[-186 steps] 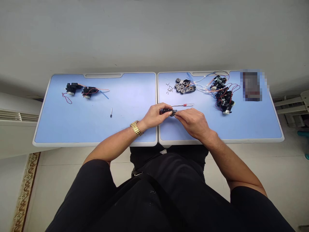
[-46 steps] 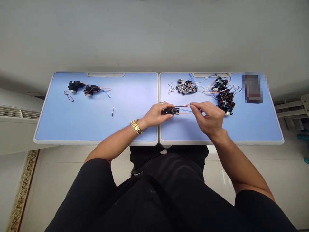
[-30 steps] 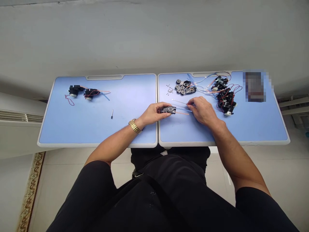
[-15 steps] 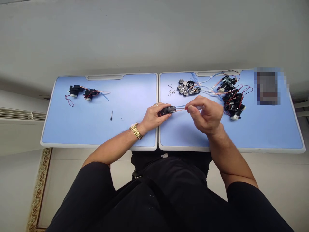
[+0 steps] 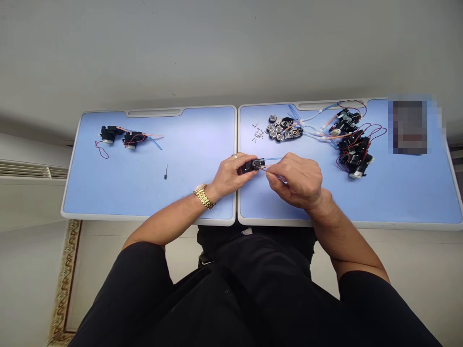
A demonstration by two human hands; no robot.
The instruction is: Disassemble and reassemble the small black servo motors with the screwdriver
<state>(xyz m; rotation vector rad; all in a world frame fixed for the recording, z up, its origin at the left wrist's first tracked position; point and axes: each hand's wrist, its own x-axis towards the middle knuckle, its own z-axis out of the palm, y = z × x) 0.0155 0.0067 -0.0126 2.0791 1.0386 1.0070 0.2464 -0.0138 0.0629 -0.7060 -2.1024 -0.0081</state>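
My left hand [image 5: 231, 172] is closed around a small black motor unit [image 5: 249, 166] with a round silvery part at its right end. A blue tube [image 5: 273, 159] runs from the unit toward the right. Closed in a pinch, my right hand [image 5: 298, 178] grips a slim screwdriver with a clear handle [image 5: 281, 178]. Its thin shaft points left and its tip meets the unit's right end, by the round part. The fingers hide most of the handle.
Behind my hands lie loose screws [image 5: 258, 133] and round silvery parts [image 5: 280, 130]. Wired black units [image 5: 352, 149] are heaped at right, near a blurred dark object [image 5: 410, 126]. Two similar units [image 5: 133, 140] and a small black-handled screwdriver [image 5: 166, 172] lie on the left table.
My right hand has moved left and slightly down, turning over, so the screwdriver's tip now meets the motor unit. My left hand stays where it was.
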